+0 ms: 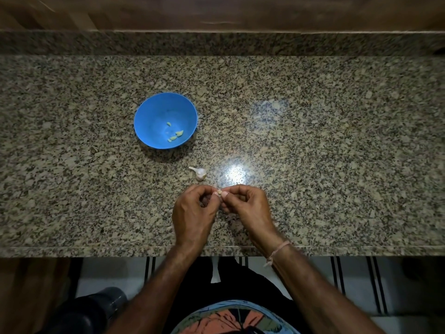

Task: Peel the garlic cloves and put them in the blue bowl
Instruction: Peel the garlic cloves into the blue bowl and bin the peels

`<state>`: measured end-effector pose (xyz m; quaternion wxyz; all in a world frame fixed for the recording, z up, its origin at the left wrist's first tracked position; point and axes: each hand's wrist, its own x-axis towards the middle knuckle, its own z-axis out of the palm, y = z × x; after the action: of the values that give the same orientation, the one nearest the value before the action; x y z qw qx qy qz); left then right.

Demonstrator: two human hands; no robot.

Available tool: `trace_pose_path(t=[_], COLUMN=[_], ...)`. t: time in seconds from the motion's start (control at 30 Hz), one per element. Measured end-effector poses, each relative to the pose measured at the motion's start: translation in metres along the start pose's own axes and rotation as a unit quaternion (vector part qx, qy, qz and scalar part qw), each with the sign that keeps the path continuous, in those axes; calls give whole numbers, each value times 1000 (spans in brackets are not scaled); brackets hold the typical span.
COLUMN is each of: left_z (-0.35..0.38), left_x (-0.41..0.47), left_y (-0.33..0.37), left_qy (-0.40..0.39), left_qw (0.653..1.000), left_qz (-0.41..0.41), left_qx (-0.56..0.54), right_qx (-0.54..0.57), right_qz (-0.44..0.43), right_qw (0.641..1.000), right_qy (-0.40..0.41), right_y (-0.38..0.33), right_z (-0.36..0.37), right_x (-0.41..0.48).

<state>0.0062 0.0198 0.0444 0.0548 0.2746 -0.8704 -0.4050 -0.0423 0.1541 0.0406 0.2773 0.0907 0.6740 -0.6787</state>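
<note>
A small pale garlic clove (219,192) is pinched in a two-handed grip, clasped between the thumb and fingertips of the left hand (192,213) and of the right hand (248,208), above the speckled granite surface (313,141). Just beyond the grip a white part-broken garlic bulb (199,173) is laid. Farther off to the left, a few peeled yellowish cloves (175,135) are held in the round blue plastic bowl (144,112). The skin is probably best loosened at one end and drawn off while the clove is steadied.
</note>
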Motion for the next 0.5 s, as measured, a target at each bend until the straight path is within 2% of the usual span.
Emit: trace_pose_path(t=[0.13, 0.27, 0.37, 0.5], left_z=[0, 3, 10, 15], left_x=[1, 3, 5, 6], left_y=[4, 3, 0, -5], left_qy=[5, -22, -45, -58], left_qw=[999, 991, 977, 976], left_qz=[-34, -98, -154, -177], left_qx=[7, -91, -138, -117], right_qx=[17, 112, 153, 168], right_qz=[20, 100, 142, 156], right_qw=[1000, 988, 978, 973], right_qy=[-8, -39, -28, -22], right_y=[0, 1, 3, 4], right_z=[1, -2, -6, -9], right_x=[1, 5, 12, 21])
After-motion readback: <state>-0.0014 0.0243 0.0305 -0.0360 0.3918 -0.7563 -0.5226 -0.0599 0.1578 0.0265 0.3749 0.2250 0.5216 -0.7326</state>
